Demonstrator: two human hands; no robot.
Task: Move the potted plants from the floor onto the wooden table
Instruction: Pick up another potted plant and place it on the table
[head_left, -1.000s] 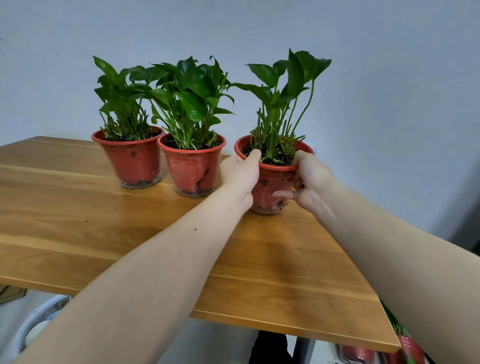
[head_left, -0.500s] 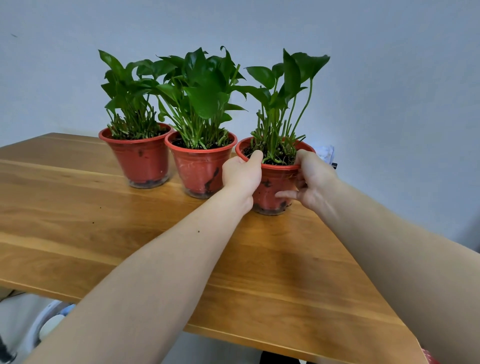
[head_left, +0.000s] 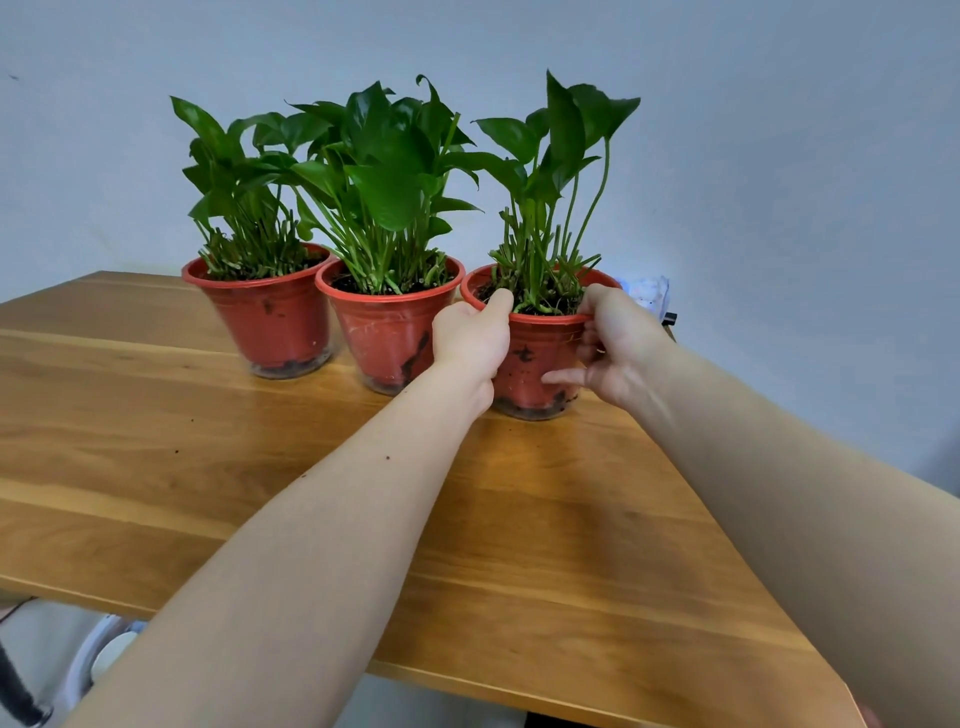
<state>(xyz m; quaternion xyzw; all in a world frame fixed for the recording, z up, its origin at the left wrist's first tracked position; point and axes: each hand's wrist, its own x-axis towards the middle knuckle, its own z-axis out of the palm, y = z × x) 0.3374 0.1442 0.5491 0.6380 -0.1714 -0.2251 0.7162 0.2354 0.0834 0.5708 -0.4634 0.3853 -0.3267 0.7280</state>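
Observation:
Three green plants in red plastic pots stand in a row at the back of the wooden table (head_left: 156, 467). The left pot (head_left: 270, 317) and the middle pot (head_left: 384, 332) stand untouched. My left hand (head_left: 470, 343) grips the left side of the right pot (head_left: 535, 358), thumb hooked over its rim. My right hand (head_left: 618, 343) is on its right side, thumb at the rim, fingers curled loosely against the wall and blurred. This pot rests upright on the table, almost touching the middle pot.
A plain grey wall stands close behind the table. A small white object (head_left: 647, 291) shows behind the right pot. The table's right edge runs diagonally near my right arm. Below the front edge at lower left is a white round thing (head_left: 98, 654).
The right pot has slid left, closer to the middle pot, with both hands on it. My right hand's fingers have loosened. My view has moved closer.

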